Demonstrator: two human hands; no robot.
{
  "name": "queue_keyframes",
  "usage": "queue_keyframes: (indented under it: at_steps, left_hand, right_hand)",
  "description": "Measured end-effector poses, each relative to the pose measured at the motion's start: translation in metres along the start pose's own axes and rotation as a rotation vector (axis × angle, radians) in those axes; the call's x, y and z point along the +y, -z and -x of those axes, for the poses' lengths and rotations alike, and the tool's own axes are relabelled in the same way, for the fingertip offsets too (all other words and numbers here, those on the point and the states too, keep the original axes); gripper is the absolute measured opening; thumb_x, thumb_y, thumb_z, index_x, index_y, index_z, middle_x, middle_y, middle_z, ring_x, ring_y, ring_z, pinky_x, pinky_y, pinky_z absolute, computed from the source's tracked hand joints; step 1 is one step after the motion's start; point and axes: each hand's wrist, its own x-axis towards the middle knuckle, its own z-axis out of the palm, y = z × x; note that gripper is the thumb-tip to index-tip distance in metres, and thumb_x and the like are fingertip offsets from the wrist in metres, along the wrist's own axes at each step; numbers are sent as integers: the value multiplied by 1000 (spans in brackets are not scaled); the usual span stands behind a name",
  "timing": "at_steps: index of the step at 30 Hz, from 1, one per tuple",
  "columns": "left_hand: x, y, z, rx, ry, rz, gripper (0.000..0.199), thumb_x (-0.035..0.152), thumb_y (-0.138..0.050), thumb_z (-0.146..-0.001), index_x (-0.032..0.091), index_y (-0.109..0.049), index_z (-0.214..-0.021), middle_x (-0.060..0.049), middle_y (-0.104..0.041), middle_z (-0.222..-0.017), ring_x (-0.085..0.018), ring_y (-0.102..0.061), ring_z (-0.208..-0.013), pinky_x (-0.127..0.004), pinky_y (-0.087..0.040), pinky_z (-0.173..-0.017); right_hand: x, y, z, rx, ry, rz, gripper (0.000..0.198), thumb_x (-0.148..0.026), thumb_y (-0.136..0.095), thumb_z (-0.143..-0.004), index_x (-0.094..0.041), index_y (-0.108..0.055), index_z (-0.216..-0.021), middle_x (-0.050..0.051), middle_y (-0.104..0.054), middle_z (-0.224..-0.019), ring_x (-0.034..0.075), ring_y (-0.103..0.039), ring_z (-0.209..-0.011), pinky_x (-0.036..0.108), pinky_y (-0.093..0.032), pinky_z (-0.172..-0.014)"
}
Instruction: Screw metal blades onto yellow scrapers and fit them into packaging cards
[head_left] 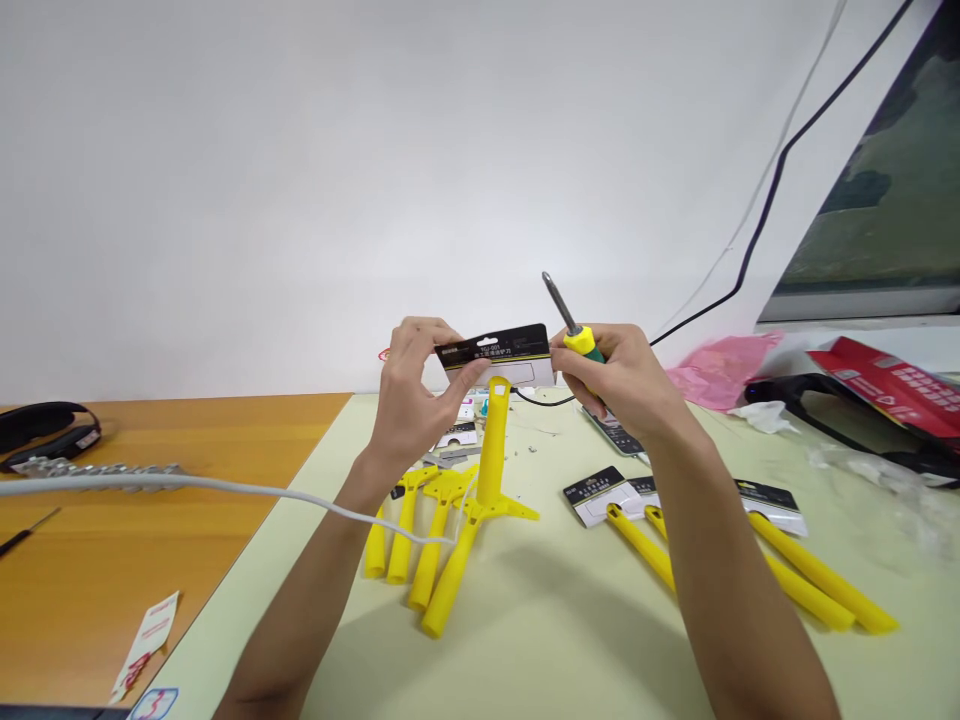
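My left hand (420, 385) pinches the left side of a black-and-white cardboard header card (517, 345), with the thumb across its front. Directly beneath the card is the holed end of a yellow plastic scraper handle (493, 440). My right hand (619, 375) is closed around a screwdriver (581, 340) with a yellow-and-green grip, its tip pointing up and left. The fingertips of that hand also meet the card's right edge. Several yellow scraper handles (427, 540) lie below my left hand. Beside my right forearm lie carded yellow handles (817, 570).
A white cable (225, 485) crosses in front of my left forearm. Toward the back right are a phone (615, 432), pink plastic (724, 370) and a red package (889, 385). Headphones (52, 435) and a paper tag (148, 640) rest on the orange wooden surface (225, 560).
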Motion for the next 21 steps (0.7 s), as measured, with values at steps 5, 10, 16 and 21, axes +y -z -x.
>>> queue_keyframes:
  at_steps: [5, 10, 16, 21]
  left_hand:
    - [-13, -16, 4, -105, 511, 402, 59, 56, -79, -96, 25, -53, -139, -18, -62, -149, -29, -70, -126, -41, -66, -89]
    - [-13, -23, 3, -261, 784, 775, 63, 64, -81, -91, 18, -65, -131, -14, -77, -118, -27, -78, -100, -36, -67, -78]
    - [-5, -29, 2, -55, 731, 1037, 43, 39, -95, -83, 16, -77, -114, -12, -78, -126, -24, -75, -115, -35, -61, -98]
    - [-6, -38, 5, -17, 784, 1139, 38, 37, -93, -86, 12, -80, -110, -14, -81, -121, -26, -76, -115, -37, -60, -103]
  right_hand:
    - [-2, 0, 0, -3, -7, -81, 24, -28, -80, -83, -21, -61, -70, -6, -46, -41, 6, -33, -33, 26, -24, -41]
    - [0, 1, -1, -35, -8, -48, 26, -31, -81, -86, -20, -64, -70, -5, -49, -43, 6, -36, -33, 26, -26, -40]
    - [3, 3, 0, -59, -11, 67, 26, -34, -78, -90, -19, -69, -71, -5, -47, -39, 7, -35, -35, 25, -25, -39]
    - [6, 1, -3, -14, 0, 88, 23, -36, -81, -87, -19, -73, -74, -4, -53, -51, 6, -39, -38, 25, -26, -38]
